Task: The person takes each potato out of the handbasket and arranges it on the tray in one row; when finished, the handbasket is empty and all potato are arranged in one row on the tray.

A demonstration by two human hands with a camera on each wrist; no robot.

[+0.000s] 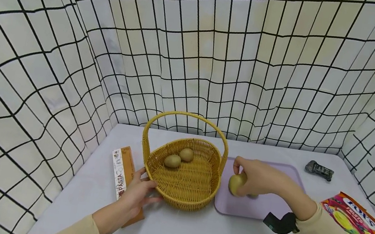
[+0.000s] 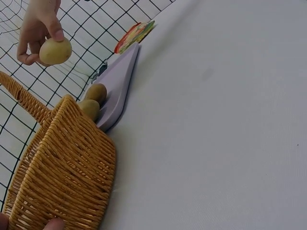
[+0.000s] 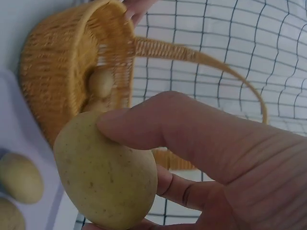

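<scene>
My right hand [image 1: 259,177] pinches a yellowish potato [image 3: 108,172] between thumb and fingers, held over the lilac tray [image 1: 232,207]. Two more potatoes, one of them this potato [image 3: 20,177], lie on the tray, mostly hidden by the hand in the head view. To the left stands a wicker basket [image 1: 192,181] with a tall arched handle. Inside it, two potatoes [image 1: 172,161] rest near the back left. My left hand [image 1: 137,194] holds the basket's left front side, thumb [image 2: 55,224] against the outer weave.
A pasta box [image 1: 126,168] lies left of the basket, partly under the left forearm. Right of the tray are a red Fox's candy bag [image 1: 354,218] and a small dark patterned object [image 1: 319,170]. Black netting [image 1: 210,60] over white cloth encloses the table's back and sides.
</scene>
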